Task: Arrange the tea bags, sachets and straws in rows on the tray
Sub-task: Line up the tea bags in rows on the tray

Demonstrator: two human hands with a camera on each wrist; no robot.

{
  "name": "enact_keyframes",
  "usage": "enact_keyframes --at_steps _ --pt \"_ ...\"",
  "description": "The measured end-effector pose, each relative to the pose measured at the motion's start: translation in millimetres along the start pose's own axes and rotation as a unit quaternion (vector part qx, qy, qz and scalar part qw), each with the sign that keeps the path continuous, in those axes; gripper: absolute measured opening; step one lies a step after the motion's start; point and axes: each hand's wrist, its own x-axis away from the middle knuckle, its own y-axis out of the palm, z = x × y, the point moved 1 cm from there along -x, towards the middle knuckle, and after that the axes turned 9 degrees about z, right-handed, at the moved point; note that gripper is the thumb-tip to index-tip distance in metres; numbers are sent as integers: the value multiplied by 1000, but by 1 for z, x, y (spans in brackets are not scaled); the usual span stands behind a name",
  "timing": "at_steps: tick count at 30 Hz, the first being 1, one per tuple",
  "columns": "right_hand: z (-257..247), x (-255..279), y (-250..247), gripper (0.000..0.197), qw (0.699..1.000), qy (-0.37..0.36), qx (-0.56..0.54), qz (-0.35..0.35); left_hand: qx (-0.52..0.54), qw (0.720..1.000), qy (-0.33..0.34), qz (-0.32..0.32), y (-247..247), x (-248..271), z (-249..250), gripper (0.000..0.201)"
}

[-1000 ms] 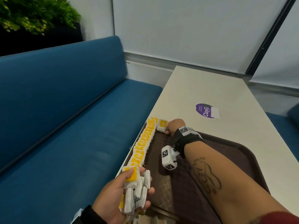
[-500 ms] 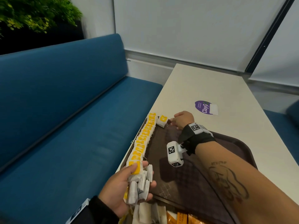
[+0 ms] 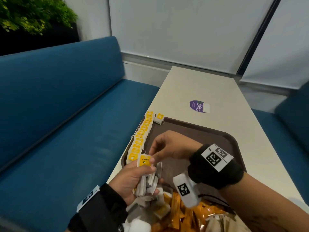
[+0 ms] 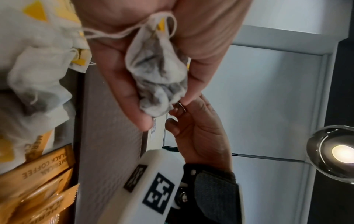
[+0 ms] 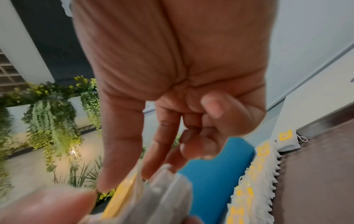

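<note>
**Tea bags passing from hand to hand over the tray**

The left hand (image 3: 133,180) grips a bunch of tea bags (image 3: 150,180), too bunched to count, above the near left corner of the brown tray (image 3: 217,131) on the desk (image 3: 192,84). The right hand (image 3: 168,144) reaches its fingers (image 3: 155,155) to the top bag's yellow tag; whether they pinch it is unclear. One overlapping row of bags (image 3: 142,136) runs lengthwise along the tray's left edge, one single bag (image 3: 159,118) beside its far end. Orange sachets (image 3: 182,213) lie heaped nearest.

Tea bags (image 3: 141,137): white, yellow-tagged, overlapping row along tray (image 3: 197,131) left rim. Single bag (image 3: 159,118) at far corner. Orange sachets (image 3: 182,215) heaped near edge.
</note>
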Motion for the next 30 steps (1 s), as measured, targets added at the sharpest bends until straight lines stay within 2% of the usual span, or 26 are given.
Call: enact_keyframes --at_steps 5,10,13,15,19,22,26,30 --pt "4 9 9 15 1000 -7 4 17 -9 1000 7 -7 -1 10 -2 15" --pt "9 8 6 15 982 3 -182 50 1 1000 25 13 -5 13 -1 20" --pt "12 -2 -3 17 968 17 -237 82 5 999 38 16 -7 12 3 19" --pt "15 -13 -10 18 956 37 -260 128 7 999 43 16 -9 9 6 19" --pt "35 -52 -29 18 932 100 -226 264 14 999 39 10 -16 0 11 20" --pt "60 -87 -39 20 915 148 -184 327 21 999 28 15 -22 -8 10 21" --pt "88 -127 -46 21 900 213 -168 340 41 999 7 18 -27 -12 11 20" --pt "103 -157 -44 22 908 224 -162 315 48 998 -12 25 -32 -17 12 19"
